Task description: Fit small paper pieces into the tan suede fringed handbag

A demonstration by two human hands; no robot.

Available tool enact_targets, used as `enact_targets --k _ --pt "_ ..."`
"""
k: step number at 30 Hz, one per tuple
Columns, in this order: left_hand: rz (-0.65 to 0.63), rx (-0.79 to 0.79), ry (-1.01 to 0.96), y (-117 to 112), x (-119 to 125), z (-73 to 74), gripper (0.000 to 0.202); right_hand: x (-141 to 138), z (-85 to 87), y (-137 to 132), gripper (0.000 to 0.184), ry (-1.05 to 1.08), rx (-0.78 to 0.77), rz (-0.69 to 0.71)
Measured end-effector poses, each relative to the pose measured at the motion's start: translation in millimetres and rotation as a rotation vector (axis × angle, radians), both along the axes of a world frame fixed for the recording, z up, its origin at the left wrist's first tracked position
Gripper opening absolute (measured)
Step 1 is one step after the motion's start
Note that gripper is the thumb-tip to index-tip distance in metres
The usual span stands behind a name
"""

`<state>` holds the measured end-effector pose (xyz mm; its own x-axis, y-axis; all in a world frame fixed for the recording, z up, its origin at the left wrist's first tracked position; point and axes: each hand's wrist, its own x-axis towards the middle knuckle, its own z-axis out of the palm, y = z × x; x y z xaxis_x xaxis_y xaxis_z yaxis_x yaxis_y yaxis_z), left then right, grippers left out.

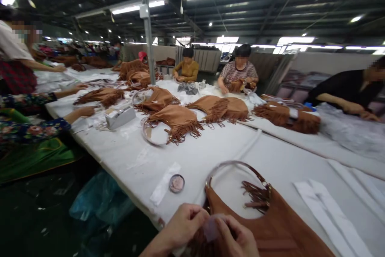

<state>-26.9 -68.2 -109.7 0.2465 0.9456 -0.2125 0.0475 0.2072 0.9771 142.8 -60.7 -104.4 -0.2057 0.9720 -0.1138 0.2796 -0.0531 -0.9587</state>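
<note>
A brown handbag [288, 225] with a curved handle [233, 163] lies at the table's near edge, right in front of me. A brown fringe tassel [258, 197] shows inside the handle loop. Over the bag's left side, my right hand [237, 236] pinches a small thin translucent sheet [212, 227]. Close beside it, my left hand [187, 225] is closed with thumb and fingers together; what it grips is hidden. Brown fringe lies partly covered beneath both hands. Left of the handle sits a small round tin [177, 183] with pinkish contents, next to a white paper strip [164, 185].
Several brown fringed bags [177, 118] lie across the white table [126, 148]. A tape dispenser [120, 117] stands at the left, near a co-worker's floral sleeve [36, 128]. White strips [333, 213] and clear plastic [355, 128] are at the right. A metal post [147, 28] rises behind.
</note>
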Motion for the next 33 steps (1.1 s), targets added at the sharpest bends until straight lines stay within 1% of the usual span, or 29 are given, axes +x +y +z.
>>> enact_targets --k 2,4,7,9,11,13,15,16,18,21,25,27,29,31,33 --pt "-0.085 0.019 0.012 2 -2 1.5 0.038 1 0.3 -1 0.044 0.027 -0.026 -0.016" --pt "-0.129 0.013 0.023 4 1 -1.8 0.033 2 -2.2 -4 0.044 0.015 -0.013 -0.02" --pt "-0.085 -0.011 0.003 4 11 -10.8 0.028 10 -4.5 -8 0.045 0.0 0.007 -0.022" --pt "-0.003 -0.026 -0.001 4 17 -16.1 0.025 26 -2.9 -9 0.046 -0.011 0.018 -0.11" --pt "0.084 -0.051 0.002 3 21 -19.7 0.021 51 -1.3 -10 0.048 -0.06 0.025 -0.28" --pt "0.132 -0.086 -0.011 1 23 -22.3 0.018 79 -2.8 -16 0.051 -0.138 0.015 -0.433" --pt "0.14 -0.114 -0.049 0 27 -24.9 0.018 100 -8.6 -26 0.053 -0.179 -0.04 -0.478" --pt "0.129 -0.124 -0.078 -1 30 -26.3 0.02 107 -12.5 -32 0.054 -0.181 -0.076 -0.468" --pt "0.088 -0.143 -0.149 -2 39 -29.2 0.026 111 -19.8 -43 0.055 -0.163 -0.14 -0.416" --pt "0.012 -0.143 -0.214 -1 56 -32.6 0.034 104 -25.2 -50 0.056 -0.108 -0.163 -0.358" --pt "-0.036 -0.105 -0.21 2 75 -37.5 0.046 96 -25.7 -49 0.062 -0.012 -0.185 -0.312" --pt "-0.03 -0.11 -0.235 4 80 -40.8 0.05 95 -27.0 -49 0.064 -0.01 -0.188 -0.299" --pt "-0.005 -0.126 -0.24 5 82 -43.6 0.05 96 -29.4 -48 0.063 -0.065 -0.17 -0.285" --pt "0.044 -0.141 -0.25 6 84 -44.9 0.045 95 -32.8 -45 0.055 -0.159 -0.106 -0.275" --pt "0.102 -0.176 -0.309 8 86 -44.3 0.039 92 -37.7 -39 0.043 -0.27 -0.017 -0.269"
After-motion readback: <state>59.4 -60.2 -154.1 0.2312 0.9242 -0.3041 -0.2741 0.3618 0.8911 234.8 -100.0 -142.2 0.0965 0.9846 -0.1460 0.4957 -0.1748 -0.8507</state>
